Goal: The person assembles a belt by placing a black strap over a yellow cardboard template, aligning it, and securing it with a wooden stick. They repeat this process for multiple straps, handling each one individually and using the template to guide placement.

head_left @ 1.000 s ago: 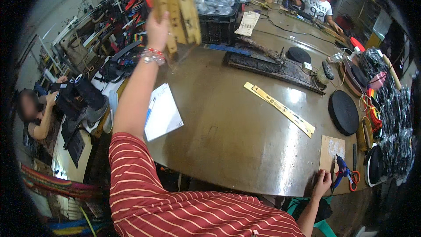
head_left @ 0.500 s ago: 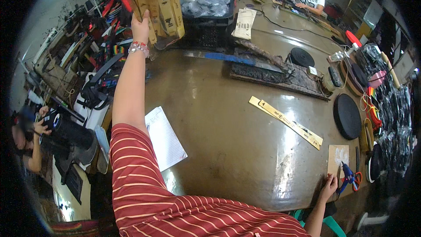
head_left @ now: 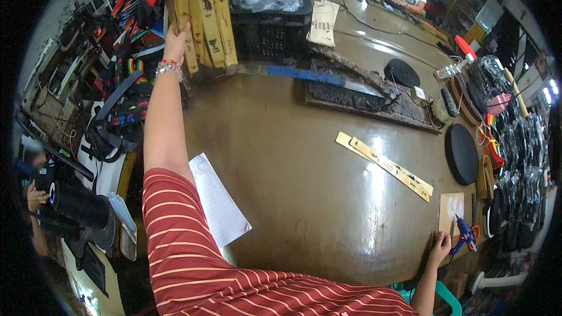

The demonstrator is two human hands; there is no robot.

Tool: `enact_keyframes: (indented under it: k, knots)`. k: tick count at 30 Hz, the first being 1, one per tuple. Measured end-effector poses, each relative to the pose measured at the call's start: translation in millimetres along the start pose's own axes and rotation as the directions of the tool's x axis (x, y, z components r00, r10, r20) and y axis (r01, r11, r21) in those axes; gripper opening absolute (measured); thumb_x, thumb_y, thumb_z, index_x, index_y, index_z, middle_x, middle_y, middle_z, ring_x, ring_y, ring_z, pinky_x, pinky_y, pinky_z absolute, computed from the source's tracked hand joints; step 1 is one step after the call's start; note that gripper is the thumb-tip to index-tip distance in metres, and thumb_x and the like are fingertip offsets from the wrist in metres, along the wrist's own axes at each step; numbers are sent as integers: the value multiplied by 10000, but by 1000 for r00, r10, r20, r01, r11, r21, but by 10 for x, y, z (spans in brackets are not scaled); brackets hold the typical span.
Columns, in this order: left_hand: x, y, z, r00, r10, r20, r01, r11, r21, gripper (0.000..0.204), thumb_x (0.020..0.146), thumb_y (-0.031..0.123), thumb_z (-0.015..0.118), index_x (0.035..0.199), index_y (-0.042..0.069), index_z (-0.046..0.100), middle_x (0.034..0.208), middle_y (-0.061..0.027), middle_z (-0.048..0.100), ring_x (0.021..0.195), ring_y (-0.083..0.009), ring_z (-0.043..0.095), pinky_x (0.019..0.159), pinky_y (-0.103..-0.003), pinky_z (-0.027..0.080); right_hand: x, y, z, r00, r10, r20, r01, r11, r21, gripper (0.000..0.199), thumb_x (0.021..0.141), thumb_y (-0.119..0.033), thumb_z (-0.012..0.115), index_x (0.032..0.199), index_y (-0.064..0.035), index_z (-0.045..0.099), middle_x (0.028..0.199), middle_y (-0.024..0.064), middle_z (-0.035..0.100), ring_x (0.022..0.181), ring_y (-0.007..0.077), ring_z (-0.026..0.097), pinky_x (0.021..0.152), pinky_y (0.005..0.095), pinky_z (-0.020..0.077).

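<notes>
My left arm reaches to the upper left, where my left hand (head_left: pixel 178 41) is closed at the left edge of a bundle of long yellow strips (head_left: pixel 213 35) with dark markings. The strips stand upright beside a black crate; the palm side of the hand is hidden. At the lower right, my right hand (head_left: pixel 439 250) rests at the table's edge with curled fingers, and what lies in them, if anything, cannot be seen. Close to it are a piece of cardboard (head_left: pixel 452 203) with whitish smears and a blue glue gun (head_left: pixel 464 234). Two overlapping yellow strips (head_left: pixel 384 167) lie on the table.
A lined sheet of paper (head_left: pixel 219 205) lies by my left sleeve. Beyond it stands the black crate (head_left: pixel 269 32) full of plastic-wrapped items. A dark board (head_left: pixel 369 104), black webbing rolls (head_left: pixel 461 154) and wrapped packs line the right. Other people sit far right and left.
The view has shifted slightly, and the crate and strip bundle appear farther left. My left hand stays at the bundle's left edge. My right hand has barely moved.
</notes>
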State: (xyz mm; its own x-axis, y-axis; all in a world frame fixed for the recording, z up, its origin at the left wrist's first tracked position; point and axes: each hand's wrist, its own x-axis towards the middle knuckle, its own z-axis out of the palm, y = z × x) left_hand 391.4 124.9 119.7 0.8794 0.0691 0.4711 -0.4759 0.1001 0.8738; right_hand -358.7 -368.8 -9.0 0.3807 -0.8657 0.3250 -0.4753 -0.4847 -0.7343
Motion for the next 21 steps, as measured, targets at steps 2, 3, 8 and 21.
enact_keyframes:
  k: [2,3,8,21]
  knots:
    - [26,-4,39,992,117,-57,-92,941,327,446,838,189,654,1197,-20,491,1109,-137,602,1003,-229,573,877,-327,427,-6,-15,9,1000,-1,10,0,996,84,241,925,-190,541,799,16,550,736,32,548,709,108,477,680,260,411]
    - [30,-17,68,965,252,-66,-187,846,499,461,815,174,667,1191,-27,492,1097,-163,605,1000,-261,579,873,-340,430,-10,-26,15,1000,5,1,-5,996,84,241,925,-189,540,797,15,549,734,32,547,709,109,478,680,260,411]
    - [-22,13,267,844,515,-151,-309,695,649,495,733,126,685,1154,-45,491,1013,-228,587,967,-371,554,860,-420,421,-52,-70,50,999,13,-41,-13,1000,10,220,914,-158,540,776,13,550,721,43,545,689,117,486,662,259,418]
    - [-2285,3552,628,120,962,244,-993,119,18,229,917,124,507,1070,-37,561,1011,-108,623,922,-190,587,836,-301,465,-62,-184,101,986,-161,-34,157,983,-95,235,904,-166,529,796,27,605,777,128,585,728,229,561,686,320,433]
